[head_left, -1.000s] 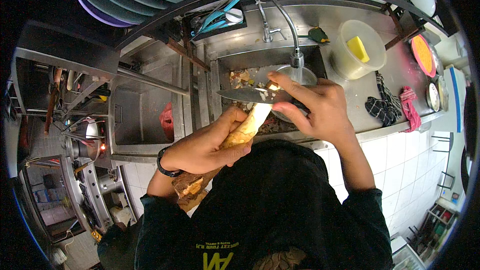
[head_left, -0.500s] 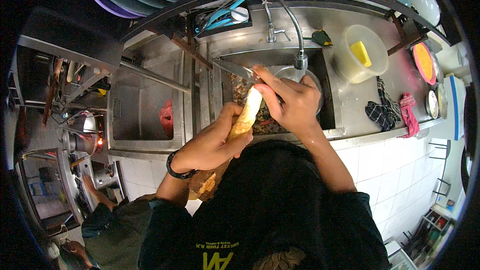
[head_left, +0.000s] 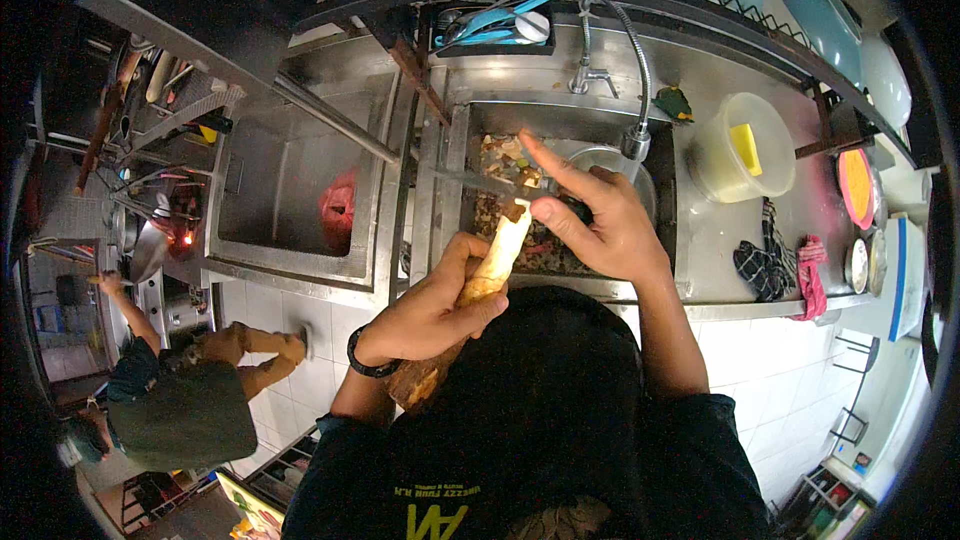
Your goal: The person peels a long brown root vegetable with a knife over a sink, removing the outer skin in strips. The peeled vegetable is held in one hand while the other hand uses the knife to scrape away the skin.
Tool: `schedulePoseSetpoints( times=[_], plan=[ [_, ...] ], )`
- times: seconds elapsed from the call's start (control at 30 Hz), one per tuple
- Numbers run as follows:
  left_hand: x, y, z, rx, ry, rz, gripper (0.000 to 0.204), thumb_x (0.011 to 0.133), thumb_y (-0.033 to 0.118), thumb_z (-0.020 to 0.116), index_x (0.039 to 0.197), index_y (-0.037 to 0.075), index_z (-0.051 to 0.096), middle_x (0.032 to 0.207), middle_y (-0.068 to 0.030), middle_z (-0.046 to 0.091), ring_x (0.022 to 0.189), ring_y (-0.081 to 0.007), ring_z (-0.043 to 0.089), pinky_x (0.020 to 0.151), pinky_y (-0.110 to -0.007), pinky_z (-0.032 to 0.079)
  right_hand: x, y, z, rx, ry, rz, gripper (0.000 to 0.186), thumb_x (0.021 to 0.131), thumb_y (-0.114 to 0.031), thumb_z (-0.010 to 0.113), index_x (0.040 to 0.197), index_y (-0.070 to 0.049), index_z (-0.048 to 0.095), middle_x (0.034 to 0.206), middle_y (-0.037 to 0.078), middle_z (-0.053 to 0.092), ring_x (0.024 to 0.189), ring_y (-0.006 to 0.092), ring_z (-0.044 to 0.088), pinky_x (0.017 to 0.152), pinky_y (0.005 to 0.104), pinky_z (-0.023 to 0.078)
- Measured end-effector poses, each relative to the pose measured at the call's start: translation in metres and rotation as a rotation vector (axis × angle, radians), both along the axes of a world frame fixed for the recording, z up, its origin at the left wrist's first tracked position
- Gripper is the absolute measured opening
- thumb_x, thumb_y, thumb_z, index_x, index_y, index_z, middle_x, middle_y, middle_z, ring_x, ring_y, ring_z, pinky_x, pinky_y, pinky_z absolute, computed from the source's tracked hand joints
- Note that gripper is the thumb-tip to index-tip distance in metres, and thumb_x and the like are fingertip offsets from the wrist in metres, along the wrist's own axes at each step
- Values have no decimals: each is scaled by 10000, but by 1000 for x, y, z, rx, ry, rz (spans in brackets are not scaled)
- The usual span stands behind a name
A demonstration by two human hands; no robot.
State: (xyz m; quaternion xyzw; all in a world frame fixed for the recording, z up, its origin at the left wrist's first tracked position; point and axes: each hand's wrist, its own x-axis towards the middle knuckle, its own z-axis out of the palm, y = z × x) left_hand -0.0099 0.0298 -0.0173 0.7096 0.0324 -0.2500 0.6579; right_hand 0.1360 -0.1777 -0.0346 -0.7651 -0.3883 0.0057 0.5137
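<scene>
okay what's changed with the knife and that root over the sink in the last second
The right hand has carried the knife up the long root to its pale tip, index finger now extended. The left hand still grips the root over the sink.

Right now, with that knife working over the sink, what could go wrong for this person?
The knife in the right hand cuts at the tip of the long root close to the left hand gripping it, so a slip might nick the thumb. Peelings pile in the sink and could perhaps block the drain. Another person crouches nearby on the left and could bump the knife-holder's elbow.
</scene>
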Motion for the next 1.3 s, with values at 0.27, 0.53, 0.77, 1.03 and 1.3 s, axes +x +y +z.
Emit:
schedulePoseSetpoints(
  times=[0.27,0.53,0.77,1.03,1.3],
  plan=[
    [-5,5,-4,-99,-17,36,371,1041,110,610,1272,56,325,949,-39,554,687,-92,567,595,-252,482,-9,11,15,-316,-322,-145,517,937,-548,676,1351,-239,691,778,102,759,575,354,666,645,426,541],
    [0,4,-8,17,-79,45,387,1042,109,598,1292,31,312,956,-57,560,680,-98,580,589,-263,497,-14,31,-5,-295,-331,-265,402,946,-515,679,1220,-229,744,783,86,771,578,271,704,647,393,509],
    [5,6,-17,96,-49,80,419,1049,142,599,1307,22,292,944,-63,562,676,-107,597,580,-272,502,-15,50,-26,-225,-316,-390,359,968,-462,675,1156,-173,776,845,96,781,652,286,729,702,397,522],
    [1,6,-27,55,-7,87,405,1047,133,605,1287,33,295,900,-49,547,665,-100,570,570,-266,485,-2,53,-45,193,689,-229,406,1063,-420,601,1144,-68,787,701,-36,648,650,58,545,630,256,451],
    [-4,14,-26,-142,-15,76,379,1049,107,600,1285,59,307,893,-47,551,660,-92,562,561,-259,468,2,22,-30,28,573,12,471,1053,-430,598,1392,-109,655,900,99,730,824,164,688,752,320,513]
  ],
)
